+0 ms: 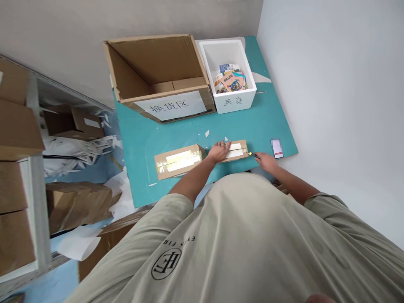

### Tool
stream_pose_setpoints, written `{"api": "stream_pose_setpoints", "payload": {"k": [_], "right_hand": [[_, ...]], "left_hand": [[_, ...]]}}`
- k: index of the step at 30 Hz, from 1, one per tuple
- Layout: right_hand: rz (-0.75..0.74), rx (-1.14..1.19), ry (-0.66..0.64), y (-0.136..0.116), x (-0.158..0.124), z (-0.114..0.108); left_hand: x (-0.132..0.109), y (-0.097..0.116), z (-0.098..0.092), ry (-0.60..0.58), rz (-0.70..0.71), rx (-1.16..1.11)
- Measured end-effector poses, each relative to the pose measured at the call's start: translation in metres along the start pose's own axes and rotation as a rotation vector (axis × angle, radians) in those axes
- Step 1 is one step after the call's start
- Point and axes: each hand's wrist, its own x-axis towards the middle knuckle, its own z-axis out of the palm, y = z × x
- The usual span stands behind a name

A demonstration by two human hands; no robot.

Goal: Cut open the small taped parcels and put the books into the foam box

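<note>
While your left hand (220,151) rests on the smaller carton (236,152), your right hand (265,161) grips a black-yellow tool (254,155).
Right of frame centre: left loosely open, right closed around tool.

Wearing grey-beige short-sleeved cloth T-shirt (246,235), loosely creased; printed with black oval-framed letter emblem (166,264) and, beside it, small black lettering (180,241).

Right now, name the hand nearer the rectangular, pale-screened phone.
Right hand, just left of the phone; the left hand is farther left, on a small brown cardboard box.
</note>
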Motion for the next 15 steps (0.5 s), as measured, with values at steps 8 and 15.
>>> {"api": "stream_pose_setpoints", "payload": {"k": [8, 15], "right_hand": [[-0.105, -0.247, 0.079, -0.004, 0.026, -0.016], [-0.125, -0.268, 0.079, 0.016, 0.035, -0.008]], "left_hand": [[0.000, -0.001, 0.000, 0.002, 0.003, 0.006], [0.001, -0.004, 0.004, 0.024, 0.001, -0.017]]}}
